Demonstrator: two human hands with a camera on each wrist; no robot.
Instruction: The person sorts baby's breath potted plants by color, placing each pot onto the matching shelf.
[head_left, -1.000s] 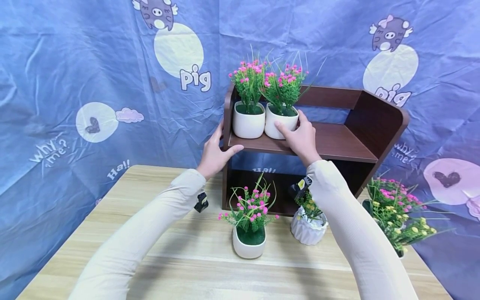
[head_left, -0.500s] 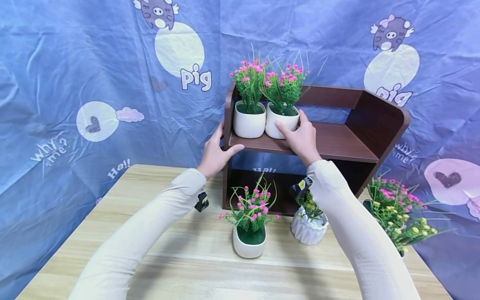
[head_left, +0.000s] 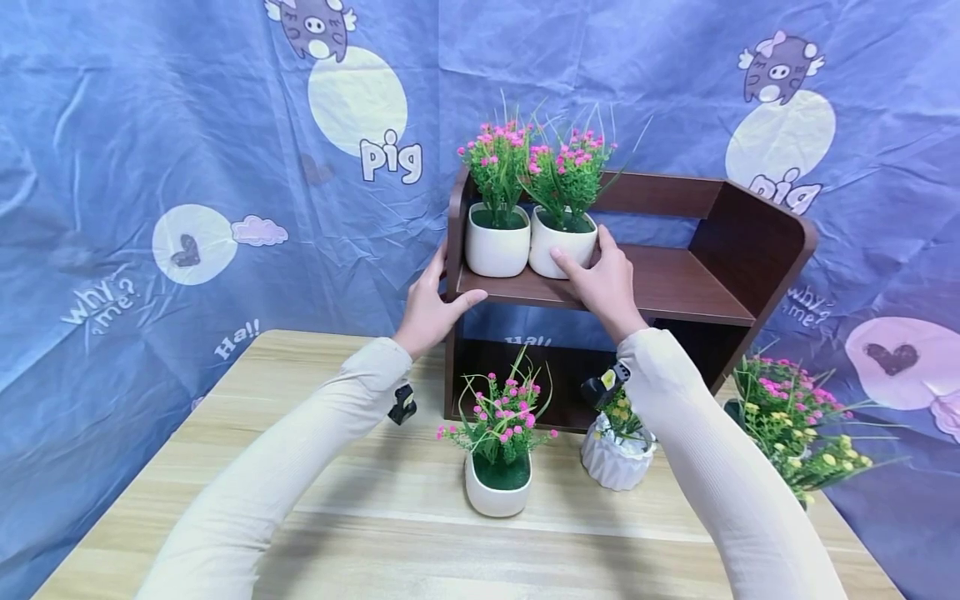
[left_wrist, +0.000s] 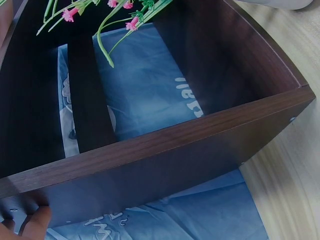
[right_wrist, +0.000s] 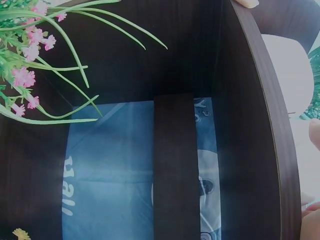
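My left hand (head_left: 431, 310) holds the left side panel of a dark brown two-tier shelf (head_left: 675, 287), its thumb along the front edge and its fingers on the outer side. In the left wrist view, fingertips (left_wrist: 37, 222) touch that panel. My right hand (head_left: 609, 285) holds a white pot (head_left: 557, 248) of pink artificial flowers on the upper tier, thumb on its front and fingers round its right side. A matching potted plant (head_left: 497, 250) stands right beside it, against the shelf's left side. In the right wrist view, the white pot (right_wrist: 290, 80) shows partly beyond the shelf board.
On the wooden table (head_left: 360, 533), a white pot of pink flowers (head_left: 498, 492) stands before the shelf. A ribbed white pot (head_left: 618, 458) with yellow flowers sits under my right forearm. More pink and yellow potted plants (head_left: 802, 433) stand at right. A printed blue cloth (head_left: 225, 108) hangs behind.
My right hand has shifted very slightly to the right and down at the pot. The left hand, both upper pots and the shelf keep their places.
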